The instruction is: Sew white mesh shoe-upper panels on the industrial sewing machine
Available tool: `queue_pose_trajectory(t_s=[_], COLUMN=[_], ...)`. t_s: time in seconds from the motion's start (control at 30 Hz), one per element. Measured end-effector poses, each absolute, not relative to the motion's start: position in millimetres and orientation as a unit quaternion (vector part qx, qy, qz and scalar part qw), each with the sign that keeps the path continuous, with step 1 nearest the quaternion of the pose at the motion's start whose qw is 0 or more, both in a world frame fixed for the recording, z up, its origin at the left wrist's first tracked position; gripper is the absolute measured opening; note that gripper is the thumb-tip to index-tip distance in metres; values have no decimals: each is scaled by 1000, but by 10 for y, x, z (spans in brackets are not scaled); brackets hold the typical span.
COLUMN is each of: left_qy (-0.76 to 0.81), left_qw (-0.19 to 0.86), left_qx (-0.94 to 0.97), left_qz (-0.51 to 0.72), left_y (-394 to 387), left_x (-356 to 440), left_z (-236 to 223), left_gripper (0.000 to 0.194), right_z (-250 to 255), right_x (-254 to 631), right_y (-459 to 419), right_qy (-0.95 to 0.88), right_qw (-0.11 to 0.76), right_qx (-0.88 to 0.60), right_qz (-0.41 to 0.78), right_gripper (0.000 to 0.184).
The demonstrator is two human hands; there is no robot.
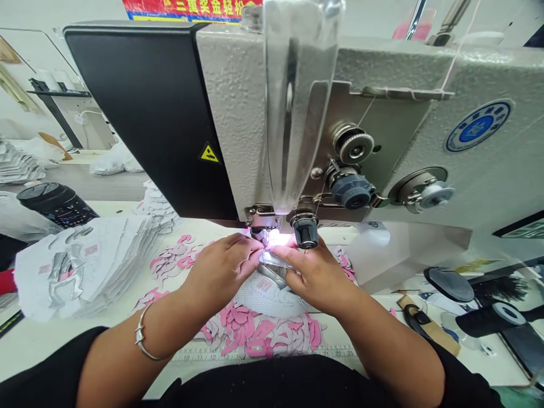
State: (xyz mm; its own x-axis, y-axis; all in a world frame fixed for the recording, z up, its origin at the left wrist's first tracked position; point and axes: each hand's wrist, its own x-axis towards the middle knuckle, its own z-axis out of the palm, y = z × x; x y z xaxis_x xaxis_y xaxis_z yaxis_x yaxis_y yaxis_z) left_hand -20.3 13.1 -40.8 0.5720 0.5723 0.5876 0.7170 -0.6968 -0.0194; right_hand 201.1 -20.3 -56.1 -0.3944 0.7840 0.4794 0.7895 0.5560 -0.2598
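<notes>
A white mesh shoe upper [258,296] with silver strips and a small pink emblem lies under the head of a sewing machine [232,85]. My left hand [227,258] pinches its far edge close to the lit needle area, fingers pressed together. From the other side my right hand [317,275] grips the upper, thumb on top near the presser foot [260,233] and fingers curled at its edge. The needle tip is hidden by glare and my fingers. Pink and white scraps [255,331] are heaped just in front of the upper.
Stacked shoe uppers [85,260] stand at the left, near a black tumbler [57,204]. More scraps [176,258] lie behind my left hand. On the right are a black thread cone [491,320], a brush [501,288] and tape [416,317]. A ruler strip [340,354] runs along the front.
</notes>
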Motion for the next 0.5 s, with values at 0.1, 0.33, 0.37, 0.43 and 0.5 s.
queue_pose_trajectory(t_s=[0.1,0.33,0.37,0.43,0.5], left_qy=[-368,-249,-238,-222,-211], left_qw=[134,241,244,250,257], left_qx=[-864,-909,-915,-923,-927], left_qz=[-316,-233,-217,-191,-175], left_y=[99,152,157,163,170], left_x=[-198,-274,-275,-263,-243], left_z=[-483,-415,-381,-312,-256], left_gripper=[12,22,22,19,15], right_z=[-569,-633,-628,-610,-590], right_x=[2013,2023,2024,2027,2029], right_y=[-195,-189,-186,-179,-174], right_qy=[-835,-825,-827,-830,-830], right_qw=[286,316,317,321,324], right_qx=[-470,-469,-463,-456,-454], right_qz=[5,17,22,30,33], right_gripper=[53,51,51,53,53])
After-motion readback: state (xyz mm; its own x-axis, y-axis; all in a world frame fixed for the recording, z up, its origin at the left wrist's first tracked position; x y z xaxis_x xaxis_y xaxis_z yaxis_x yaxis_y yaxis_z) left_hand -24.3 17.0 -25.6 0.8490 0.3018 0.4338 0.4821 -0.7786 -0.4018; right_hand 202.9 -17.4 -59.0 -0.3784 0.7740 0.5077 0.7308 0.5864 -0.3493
